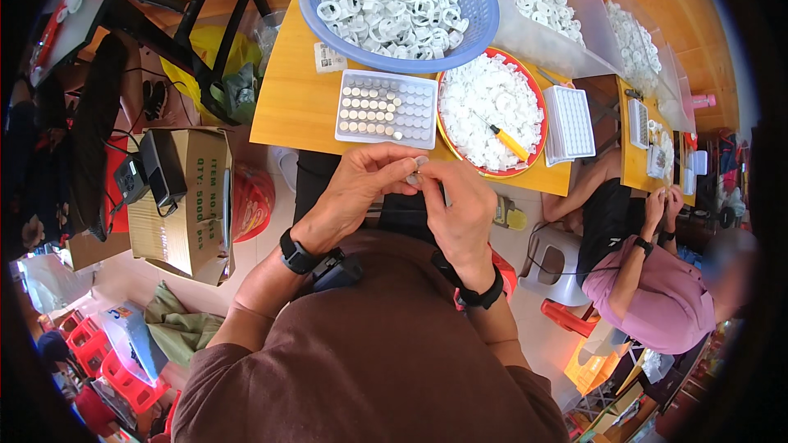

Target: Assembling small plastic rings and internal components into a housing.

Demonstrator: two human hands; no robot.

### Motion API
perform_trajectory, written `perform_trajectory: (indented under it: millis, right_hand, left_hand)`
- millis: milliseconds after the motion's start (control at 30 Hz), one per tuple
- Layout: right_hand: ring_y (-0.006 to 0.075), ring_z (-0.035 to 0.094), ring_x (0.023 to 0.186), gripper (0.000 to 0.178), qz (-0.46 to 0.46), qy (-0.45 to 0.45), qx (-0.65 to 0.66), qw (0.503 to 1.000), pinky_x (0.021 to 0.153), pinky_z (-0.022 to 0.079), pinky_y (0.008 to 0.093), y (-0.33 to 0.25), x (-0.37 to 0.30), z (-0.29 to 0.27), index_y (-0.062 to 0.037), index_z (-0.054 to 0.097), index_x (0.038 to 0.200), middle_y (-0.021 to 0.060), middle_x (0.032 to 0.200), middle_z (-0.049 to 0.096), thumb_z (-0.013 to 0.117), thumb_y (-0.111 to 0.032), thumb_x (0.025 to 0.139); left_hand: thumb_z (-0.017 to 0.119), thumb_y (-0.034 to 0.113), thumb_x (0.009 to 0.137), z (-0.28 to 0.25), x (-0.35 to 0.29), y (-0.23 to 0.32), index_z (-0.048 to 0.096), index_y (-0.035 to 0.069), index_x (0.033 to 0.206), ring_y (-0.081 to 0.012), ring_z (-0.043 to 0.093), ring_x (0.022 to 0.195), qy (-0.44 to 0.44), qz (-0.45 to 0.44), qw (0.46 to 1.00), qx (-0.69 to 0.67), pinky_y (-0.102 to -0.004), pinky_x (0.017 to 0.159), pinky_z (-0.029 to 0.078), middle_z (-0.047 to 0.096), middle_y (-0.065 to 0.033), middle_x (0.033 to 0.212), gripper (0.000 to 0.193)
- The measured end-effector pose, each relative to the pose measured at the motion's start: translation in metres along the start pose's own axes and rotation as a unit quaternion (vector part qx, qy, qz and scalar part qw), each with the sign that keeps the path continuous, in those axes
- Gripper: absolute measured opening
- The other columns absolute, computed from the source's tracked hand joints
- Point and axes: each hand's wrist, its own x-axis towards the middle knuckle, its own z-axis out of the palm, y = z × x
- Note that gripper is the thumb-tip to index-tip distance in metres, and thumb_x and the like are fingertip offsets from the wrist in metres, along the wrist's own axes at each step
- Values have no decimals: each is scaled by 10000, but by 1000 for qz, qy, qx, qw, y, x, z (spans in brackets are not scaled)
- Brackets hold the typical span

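Small piece (414, 180): whitish-grey, roughly rounded at its visible edge; finer detail too small to tell
Where: between both hands' fingertips, just off the near edge of the surface (287, 119)
Left hand (349, 190): pinching the piece from its 9 o'clock side
Right hand (461, 209): thumb and forefinger gripping it from 4 o'clock
Tray (340, 107): white, at 11 o'clock, holding rows of cream discs
Red-rimmed bowl (543, 115): at 2 o'clock, heaped with white parts

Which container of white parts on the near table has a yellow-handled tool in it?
The round, red-rimmed tray: the yellow-handled tool lies on its white parts. The blue basket and clear bin show no tool.
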Motion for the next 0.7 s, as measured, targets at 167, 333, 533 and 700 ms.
perform_trajectory:
  millis: [167,333,533,700]
  right_hand:
    - [207,567,602,117,126,10,180,975,534,439,288,6,1,-1,-3,610,804,80,718,580,632,60,708]
    - [183,567,623,109,106,-15,148,983,545,442,281,7,4,-5,11,613,807,76,731,569,632,68,716]
    - [173,567,668,130,175,-49,258,949,569,441,277,17,2,-1,11,612,845,79,771,534,630,68,729]
    - [170,532,658,120,257,-26,446,857,568,424,280,24,0,4,11,605,854,78,786,510,621,61,746]
  left_hand:
    - [577,119,868,4,1,4,605,1,1058,-124,609,841,-5,-3,1000,-13,-240,725,525,625,-81,981,226]
    - [546,128,886,5,3,5,603,7,1052,-118,597,862,-8,-12,1000,10,-253,723,522,613,-67,1010,213]
    - [550,119,882,8,4,7,607,7,1049,-127,602,845,14,-16,999,43,-254,715,522,621,-79,999,209]
    - [542,113,886,9,7,4,606,4,1056,-129,603,849,14,-6,998,57,-258,718,524,624,-87,990,212]
